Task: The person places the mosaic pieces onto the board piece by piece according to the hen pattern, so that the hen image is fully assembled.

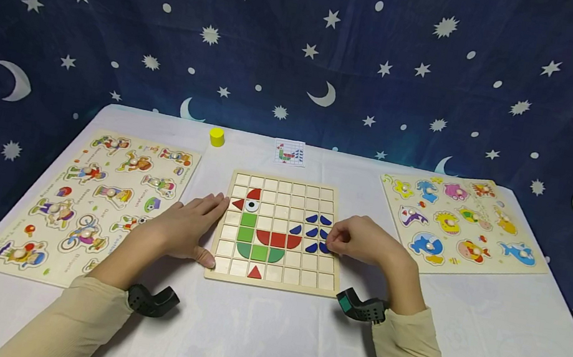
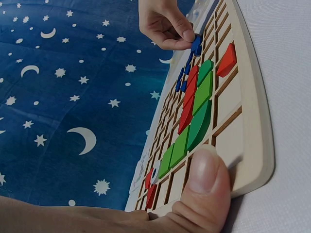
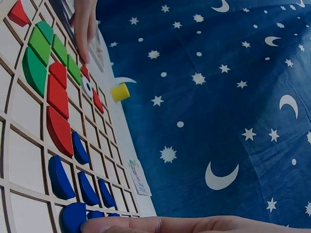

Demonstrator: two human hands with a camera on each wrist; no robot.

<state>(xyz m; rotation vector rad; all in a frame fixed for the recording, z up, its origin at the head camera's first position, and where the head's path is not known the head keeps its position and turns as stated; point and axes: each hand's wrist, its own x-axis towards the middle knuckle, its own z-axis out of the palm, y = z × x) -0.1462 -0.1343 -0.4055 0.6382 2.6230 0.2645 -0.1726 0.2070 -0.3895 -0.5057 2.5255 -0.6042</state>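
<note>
A wooden grid board (image 1: 268, 285) lies in the middle, bearing a bird shape made of red, green and blue pieces. My right hand (image 1: 364, 240) is at the board's right edge, thumb and fingertip pinching a blue half-round piece (image 2: 196, 46) in the rightmost column. Other blue pieces (image 3: 60, 178) sit in nearby cells. Along the left side rests my left hand (image 1: 187, 228), its fingers extended and its thumb (image 2: 206, 179) against the near left corner. A red triangle (image 1: 255, 272) occupies the front row, and a white eye piece (image 1: 251, 205) is in the bird's head.
A small pattern card (image 1: 289, 162) with the same bird lies behind the board, left of it a yellow cylinder (image 1: 217, 137). Knob puzzles flank the board: a sports one (image 1: 76, 153) at left, a sea-animal one (image 1: 453, 267) at right. A starry blue cloth (image 1: 266, 30) hangs behind.
</note>
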